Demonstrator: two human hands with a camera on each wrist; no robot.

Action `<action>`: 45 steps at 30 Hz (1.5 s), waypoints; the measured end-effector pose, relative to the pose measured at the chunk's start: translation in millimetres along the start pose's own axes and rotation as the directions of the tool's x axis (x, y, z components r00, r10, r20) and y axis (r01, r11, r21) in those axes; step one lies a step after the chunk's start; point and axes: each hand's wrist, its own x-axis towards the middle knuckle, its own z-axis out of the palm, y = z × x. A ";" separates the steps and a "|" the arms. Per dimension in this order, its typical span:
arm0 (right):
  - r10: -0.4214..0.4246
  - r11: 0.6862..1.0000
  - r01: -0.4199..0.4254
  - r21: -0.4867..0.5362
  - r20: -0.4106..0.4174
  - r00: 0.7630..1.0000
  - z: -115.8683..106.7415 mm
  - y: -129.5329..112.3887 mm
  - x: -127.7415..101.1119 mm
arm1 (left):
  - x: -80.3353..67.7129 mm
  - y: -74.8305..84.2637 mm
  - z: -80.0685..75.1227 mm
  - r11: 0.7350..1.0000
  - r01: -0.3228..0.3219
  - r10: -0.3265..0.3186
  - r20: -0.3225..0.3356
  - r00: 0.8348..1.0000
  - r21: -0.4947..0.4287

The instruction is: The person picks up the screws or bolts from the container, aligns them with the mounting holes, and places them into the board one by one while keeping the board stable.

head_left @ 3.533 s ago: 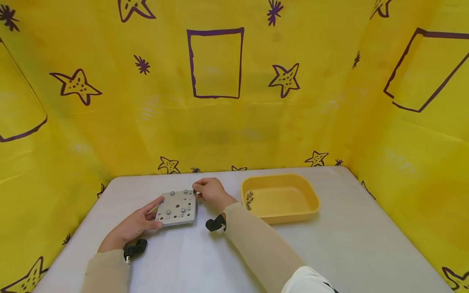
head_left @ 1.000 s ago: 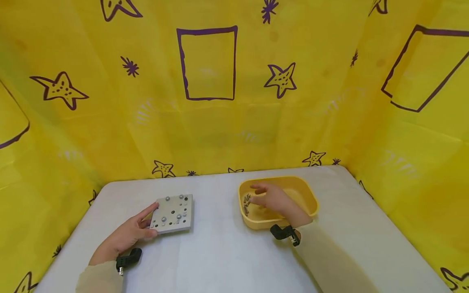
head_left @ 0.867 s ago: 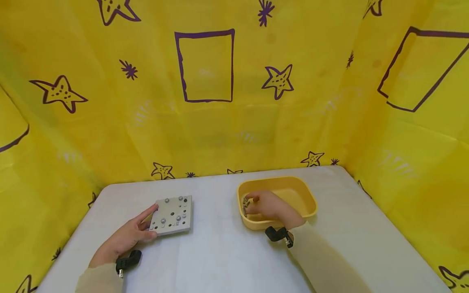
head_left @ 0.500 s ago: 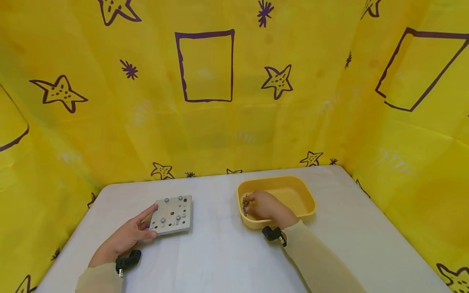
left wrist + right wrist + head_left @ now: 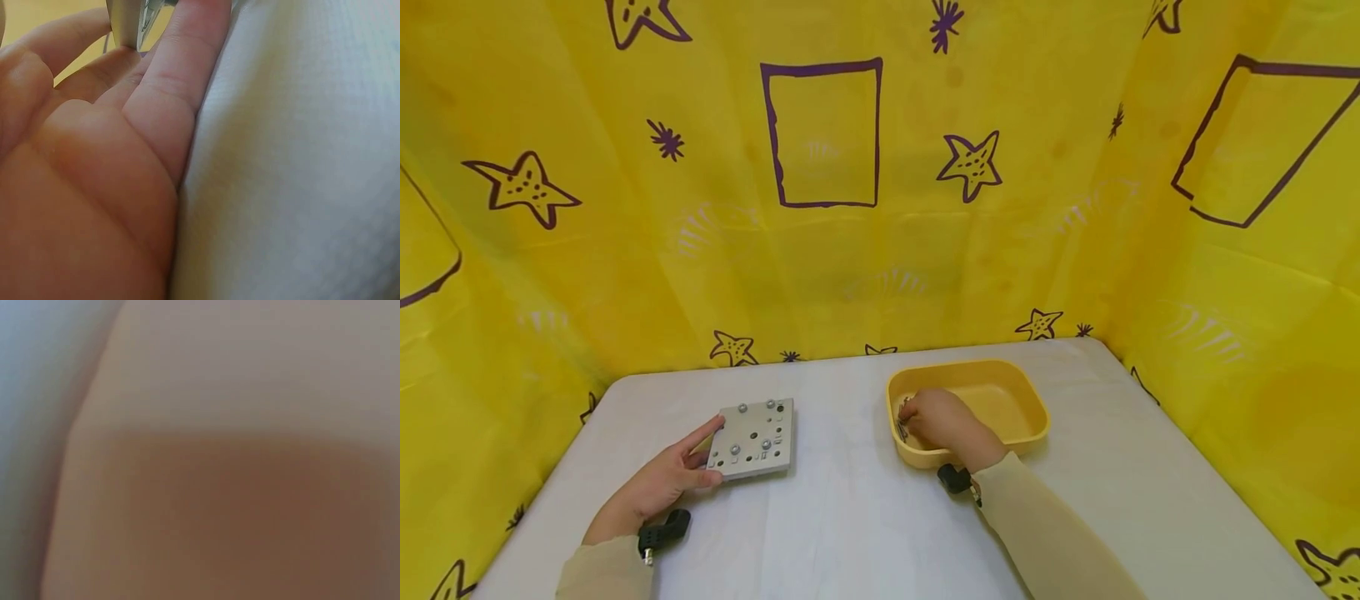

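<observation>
A square grey metal plate [image 5: 752,437] with several holes and several screw heads lies on the white table [image 5: 850,517]. My left hand [image 5: 688,467] rests at its near left corner, index finger straight along the left edge and thumb against the near edge. The left wrist view shows that hand [image 5: 94,156] close up, with the plate's corner [image 5: 128,22] between the fingers. My right hand [image 5: 934,419] is inside the yellow tray [image 5: 1033,412], fingers curled down onto a small pile of screws [image 5: 901,414]. Its fingertips are hidden. The right wrist view is a blur.
Yellow cloth walls with purple stars and rectangles [image 5: 820,133] close in the table at the back and both sides. The tray stands right of centre. Bare table top lies between plate and tray, and along the near edge.
My right hand left the plate's far right corner, crossed into the tray and curled its fingers onto the screws. The left hand and the plate have stayed put.
</observation>
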 end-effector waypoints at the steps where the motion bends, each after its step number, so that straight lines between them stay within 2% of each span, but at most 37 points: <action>1: -0.003 1.000 0.003 -0.009 0.002 1.000 -0.2 -0.7 -0.1 | -0.4 0.0 0.3 1.000 0.001 -0.001 0.001 1.000 -0.003; 9: -0.008 0.996 0.007 -0.091 -0.005 1.000 -0.7 -4.6 0.4 | -2.6 -0.2 1.9 1.000 0.004 -0.004 0.004 1.000 -0.024; 14: 0.080 0.990 -0.082 -0.113 -0.029 0.996 -9.3 -9.5 -5.3 | -3.1 -1.1 1.8 1.000 0.004 -0.004 0.001 1.000 -0.025; 17: 0.166 0.985 -0.169 -0.041 -0.067 0.984 -25.7 -14.7 -11.5 | -2.4 -1.8 2.3 1.000 0.001 -0.001 0.003 1.000 -0.030; 19: 0.207 0.974 -0.195 0.115 -0.099 0.973 -39.5 -19.0 -13.0 | -2.0 -2.5 2.8 1.000 0.005 -0.004 0.005 1.000 -0.030; 20: 0.225 0.956 -0.198 0.214 -0.106 0.969 -46.2 -21.2 -12.2 | -2.0 -2.7 2.9 1.000 0.007 -0.007 0.004 1.000 -0.025; 21: 0.244 0.922 -0.198 0.334 -0.100 0.965 -52.9 -24.0 -10.8 | -1.9 -2.8 2.8 1.000 0.010 -0.010 0.002 1.000 -0.018; 22: 0.260 0.871 -0.193 0.453 -0.091 0.961 -58.7 -27.0 -8.6 | -1.9 -3.0 2.8 1.000 0.013 -0.013 0.000 1.000 -0.015; 24: 0.288 0.735 -0.179 0.654 -0.062 0.956 -67.5 -32.8 -1.5 | -1.8 -2.8 2.5 1.000 0.016 -0.016 -0.002 1.000 -0.004; 26: 0.329 0.576 -0.197 0.794 -0.005 0.944 -72.3 -39.0 8.5 | -1.6 -2.3 2.2 1.000 0.016 -0.016 -0.006 1.000 -0.003; 27: 0.347 0.498 -0.209 0.841 0.027 0.938 -73.3 -42.0 14.1 | -1.6 -1.9 1.9 1.000 0.016 -0.016 -0.006 1.000 -0.005; 30: 0.374 0.313 -0.243 0.918 0.116 0.920 -68.8 -48.9 33.1 | -2.2 -0.9 1.2 1.000 0.005 -0.005 0.005 1.000 -0.013; 31: 0.373 0.261 -0.253 0.932 0.144 0.917 -65.1 -50.7 39.7 | -2.3 -0.9 0.7 1.000 0.002 -0.002 0.009 1.000 -0.013; 33: 0.366 0.192 -0.270 0.943 0.187 0.912 -55.4 -55.9 51.9 | -2.4 -0.3 0.0 1.000 -0.004 0.004 0.013 1.000 -0.009; 35: 0.353 0.156 -0.277 0.948 0.209 0.912 -42.3 -62.4 63.5 | -1.8 -0.1 -0.2 1.000 0.000 0.001 0.011 1.000 -0.010; 37: 0.339 0.151 -0.286 0.946 0.222 0.914 -28.4 -71.3 73.0 | -0.8 0.2 -0.2 1.000 0.006 -0.006 0.008 1.000 0.004; 40: 0.317 0.174 -0.296 0.939 0.231 0.920 -7.1 -86.7 84.1 | 0.4 0.2 0.4 1.000 0.024 -0.024 0.003 1.000 -0.004; 45: 0.292 0.245 -0.290 0.925 0.215 0.932 18.1 -112.8 94.9 | 1.0 -0.8 0.1 1.000 0.010 -0.010 0.017 1.000 -0.013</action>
